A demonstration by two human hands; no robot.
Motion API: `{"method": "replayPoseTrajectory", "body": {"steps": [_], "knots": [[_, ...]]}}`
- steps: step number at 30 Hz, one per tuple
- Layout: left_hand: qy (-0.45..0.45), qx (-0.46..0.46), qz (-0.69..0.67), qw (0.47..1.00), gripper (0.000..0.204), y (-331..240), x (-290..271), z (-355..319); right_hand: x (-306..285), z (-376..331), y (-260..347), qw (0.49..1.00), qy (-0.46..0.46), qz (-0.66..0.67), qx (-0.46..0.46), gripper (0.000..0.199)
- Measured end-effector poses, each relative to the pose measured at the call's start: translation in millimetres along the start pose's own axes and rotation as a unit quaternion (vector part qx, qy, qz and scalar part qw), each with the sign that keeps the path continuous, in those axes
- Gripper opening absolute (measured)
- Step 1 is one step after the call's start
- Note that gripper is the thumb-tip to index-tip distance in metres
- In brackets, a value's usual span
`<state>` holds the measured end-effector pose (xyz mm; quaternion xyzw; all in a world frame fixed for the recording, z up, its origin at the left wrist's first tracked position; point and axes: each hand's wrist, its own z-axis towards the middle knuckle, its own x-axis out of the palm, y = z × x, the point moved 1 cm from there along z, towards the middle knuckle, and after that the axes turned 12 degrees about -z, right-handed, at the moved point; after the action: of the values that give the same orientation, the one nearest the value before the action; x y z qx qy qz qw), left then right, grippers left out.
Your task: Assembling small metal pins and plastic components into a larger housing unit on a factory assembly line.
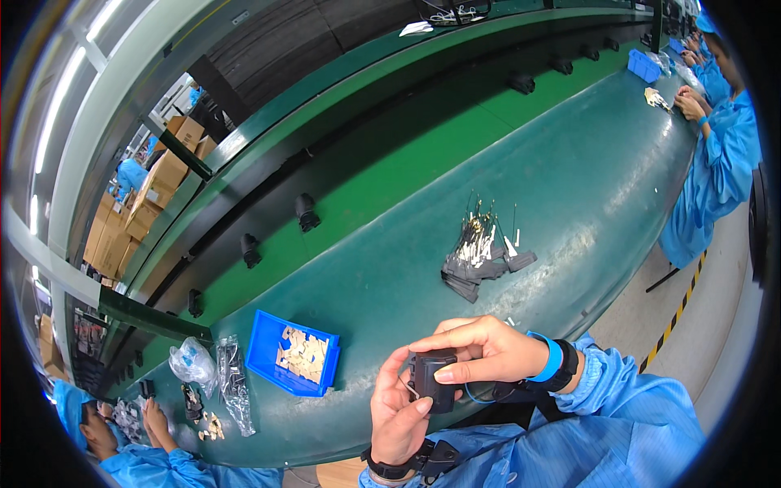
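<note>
Both my hands hold a small black plastic housing [434, 381] near the front edge of the green table. From below and the left, my left hand [395, 413] grips it, thumb on its lower side. My right hand [486, 351] wraps over its top and right side, the thumb lying across its face. A thin pale piece sticks out by the left fingers; its kind is too small to tell. Beyond my hands lies a pile of black strips [476, 272] with thin black rods and white ends. Left of my hands is a blue bin [262, 346] holding small beige pieces [303, 355].
Left of the bin lie a clear plastic bag [194, 364] and a bag of black parts [233, 389]. A co-worker [154, 439] sits at far left, others [720, 146] at far right. Black parts [306, 213] stand along the bright green belt [366, 195]. Another blue bin [643, 66] is far right.
</note>
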<state>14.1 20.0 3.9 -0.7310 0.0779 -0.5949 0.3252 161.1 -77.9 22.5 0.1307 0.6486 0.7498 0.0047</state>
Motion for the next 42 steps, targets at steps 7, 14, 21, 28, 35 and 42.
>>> {"method": "replayPoseTrajectory", "body": {"steps": [7,14,21,28,35,42], "knots": [[0.009,0.011,-0.057,0.998,0.075,-4.2,6.7,-0.6,-3.9,0.9,-12.6,0.997,-0.009,-0.072,-0.040,0.043],[-0.021,0.050,0.114,0.992,0.088,-8.0,12.3,-3.0,0.3,3.0,-1.5,0.979,-0.023,-0.187,-0.083,0.047],[-0.008,0.037,0.143,0.989,0.087,-7.9,7.8,-2.6,-2.8,4.9,-8.9,0.977,-0.010,-0.191,-0.092,0.045],[-0.010,0.017,0.128,0.992,0.086,-9.6,6.2,-1.9,-8.1,6.9,-13.9,0.963,-0.015,-0.237,-0.124,0.039],[0.023,0.013,0.101,0.995,0.085,-11.9,1.0,0.6,-6.4,8.6,-3.6,0.921,-0.032,-0.352,-0.167,0.046],[0.028,-0.001,0.087,0.996,0.082,-9.0,-4.7,0.9,-10.3,7.2,-6.9,0.931,-0.020,-0.331,-0.152,0.048]]}}
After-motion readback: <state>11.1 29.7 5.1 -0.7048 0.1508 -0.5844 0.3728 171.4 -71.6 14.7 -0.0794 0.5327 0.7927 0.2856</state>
